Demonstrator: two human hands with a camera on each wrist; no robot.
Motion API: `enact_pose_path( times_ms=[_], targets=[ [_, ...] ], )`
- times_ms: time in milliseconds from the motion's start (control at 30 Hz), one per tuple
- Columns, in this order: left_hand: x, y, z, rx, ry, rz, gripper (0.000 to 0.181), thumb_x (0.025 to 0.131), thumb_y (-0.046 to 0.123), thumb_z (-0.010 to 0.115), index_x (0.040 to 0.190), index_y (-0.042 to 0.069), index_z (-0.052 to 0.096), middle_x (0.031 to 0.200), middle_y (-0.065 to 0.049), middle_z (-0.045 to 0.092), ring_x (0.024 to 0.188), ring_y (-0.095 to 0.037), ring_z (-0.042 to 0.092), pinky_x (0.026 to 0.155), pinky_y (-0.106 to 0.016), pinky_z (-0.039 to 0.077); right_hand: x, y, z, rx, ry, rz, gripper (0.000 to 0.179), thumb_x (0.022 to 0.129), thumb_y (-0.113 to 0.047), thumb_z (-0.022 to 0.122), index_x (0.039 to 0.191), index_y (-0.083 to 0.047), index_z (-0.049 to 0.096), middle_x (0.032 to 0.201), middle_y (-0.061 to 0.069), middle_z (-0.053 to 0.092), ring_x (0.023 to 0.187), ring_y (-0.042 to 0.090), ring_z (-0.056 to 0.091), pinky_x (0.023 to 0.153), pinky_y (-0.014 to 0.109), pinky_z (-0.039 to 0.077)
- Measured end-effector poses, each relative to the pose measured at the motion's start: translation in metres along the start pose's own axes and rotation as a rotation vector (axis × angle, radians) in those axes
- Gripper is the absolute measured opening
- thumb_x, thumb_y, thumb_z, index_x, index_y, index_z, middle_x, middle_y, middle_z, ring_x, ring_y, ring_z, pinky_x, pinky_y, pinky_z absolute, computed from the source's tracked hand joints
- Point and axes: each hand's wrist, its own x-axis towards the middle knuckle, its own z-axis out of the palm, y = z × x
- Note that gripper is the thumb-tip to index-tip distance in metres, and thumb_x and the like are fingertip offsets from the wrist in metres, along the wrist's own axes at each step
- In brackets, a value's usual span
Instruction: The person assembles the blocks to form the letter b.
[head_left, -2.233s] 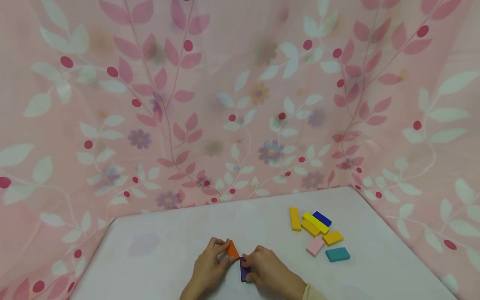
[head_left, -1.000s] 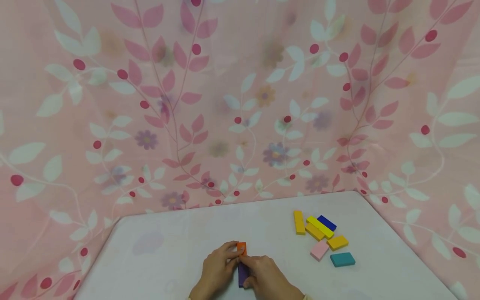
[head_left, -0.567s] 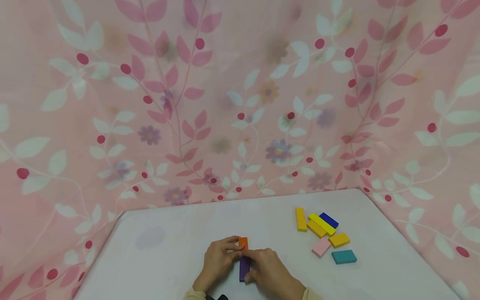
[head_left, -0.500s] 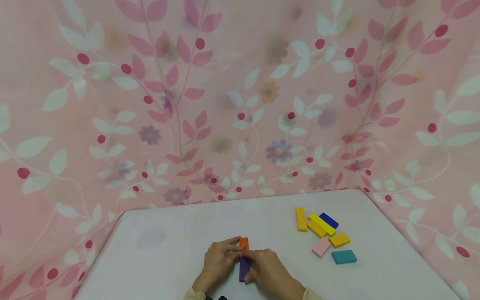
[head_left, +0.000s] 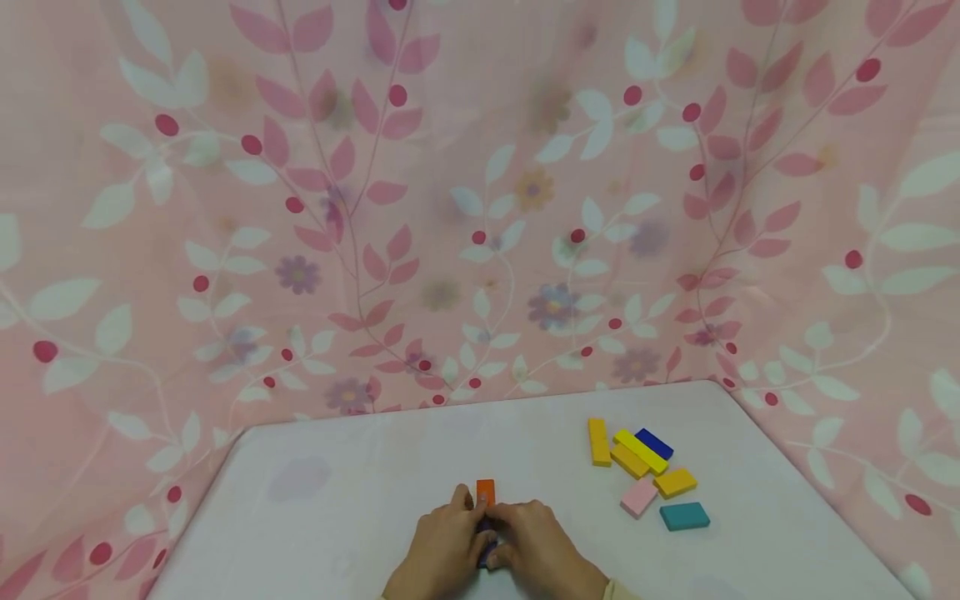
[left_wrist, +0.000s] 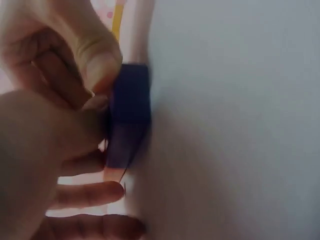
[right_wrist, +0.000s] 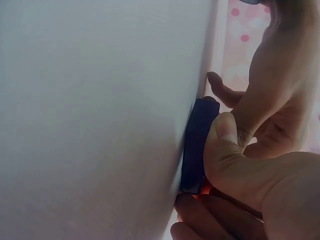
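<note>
In the left wrist view, I see the purple block (left_wrist: 131, 95) held between two hands: the left hand (left_wrist: 30, 145) pinches it with bent fingers, while lower fingers are more stretched; the right hand (left_wrist: 75, 30) lays its thumb on it. In the right wrist view, the right hand grips the same block, thumb against the fingers, with only the block's thickness between. In the head view, this block is on the white table (head_left: 337, 492), just before the orange block (head_left: 486, 487); fingers hide whether they touch. Well apart to the right lie the teal block (head_left: 684, 516), pink block (head_left: 639, 497), blue block (head_left: 654, 443) and yellow blocks (head_left: 598, 442).
</note>
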Motion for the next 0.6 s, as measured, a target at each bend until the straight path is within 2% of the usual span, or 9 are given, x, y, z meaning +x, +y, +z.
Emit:
enact_pose_path(
  times_ms=[67, 133, 200, 333, 500, 600],
  targets=[
    [0.0003, 0.0020, 0.0002, -0.026, -0.005, -0.003, 0.045, 0.098, 0.039, 0.075, 0.131, 0.008, 0.075, 0.098, 0.006, 0.053, 0.061, -0.005, 0.047, 0.052, -0.025, 0.043, 0.0003, 0.0005, -0.0007, 0.008, -0.001, 0.002, 0.056, 0.079, -0.037, 0.090, 0.125, -0.009, 0.077, 0.122, -0.002, 0.079, 0.112, 0.010, 0.073, 0.092, 0.036, 0.062],
    [0.0004, 0.0023, 0.0015, -0.072, -0.011, -0.007, 0.043, 0.098, 0.036, 0.075, 0.129, 0.005, 0.075, 0.094, 0.009, 0.049, 0.061, -0.003, 0.041, 0.052, -0.022, 0.038, 0.0004, 0.0012, -0.0012, 0.007, -0.001, 0.001, 0.055, 0.079, -0.037, 0.091, 0.124, -0.009, 0.077, 0.120, -0.002, 0.080, 0.111, 0.008, 0.072, 0.092, 0.035, 0.062],
    [0.0004, 0.0011, 0.0029, -0.121, -0.008, -0.011, 0.041, 0.098, 0.034, 0.076, 0.127, 0.006, 0.076, 0.093, 0.010, 0.049, 0.061, -0.002, 0.041, 0.053, -0.022, 0.038, 0.0002, 0.0018, -0.0012, 0.008, 0.004, -0.003, 0.055, 0.078, -0.038, 0.091, 0.123, -0.009, 0.077, 0.119, -0.002, 0.080, 0.110, 0.008, 0.072, 0.091, 0.034, 0.062],
    [0.0003, -0.0035, 0.0057, -0.186, 0.037, -0.007, 0.037, 0.095, 0.034, 0.079, 0.123, 0.010, 0.078, 0.094, 0.008, 0.054, 0.064, -0.001, 0.045, 0.057, -0.022, 0.040, 0.0001, 0.0031, -0.0009, 0.006, 0.010, -0.008, 0.057, 0.077, -0.040, 0.091, 0.123, -0.008, 0.077, 0.119, -0.002, 0.080, 0.110, 0.008, 0.073, 0.092, 0.035, 0.062],
    [-0.0009, -0.0023, 0.0083, -0.208, 0.079, -0.017, 0.036, 0.093, 0.031, 0.081, 0.122, 0.010, 0.079, 0.099, 0.006, 0.054, 0.065, 0.000, 0.046, 0.057, -0.022, 0.042, -0.0001, 0.0048, -0.0006, -0.022, 0.014, -0.014, 0.059, 0.076, -0.042, 0.092, 0.123, -0.009, 0.078, 0.119, -0.003, 0.080, 0.109, 0.009, 0.073, 0.093, 0.037, 0.061],
    [-0.0012, 0.0039, 0.0092, -0.212, 0.095, -0.055, 0.040, 0.092, 0.028, 0.082, 0.124, 0.005, 0.077, 0.096, 0.006, 0.051, 0.062, -0.002, 0.043, 0.054, -0.022, 0.039, -0.0004, 0.0051, 0.0001, -0.026, 0.020, -0.012, 0.059, 0.075, -0.042, 0.092, 0.122, -0.010, 0.078, 0.118, -0.004, 0.080, 0.108, 0.008, 0.072, 0.093, 0.036, 0.061]
  ],
)
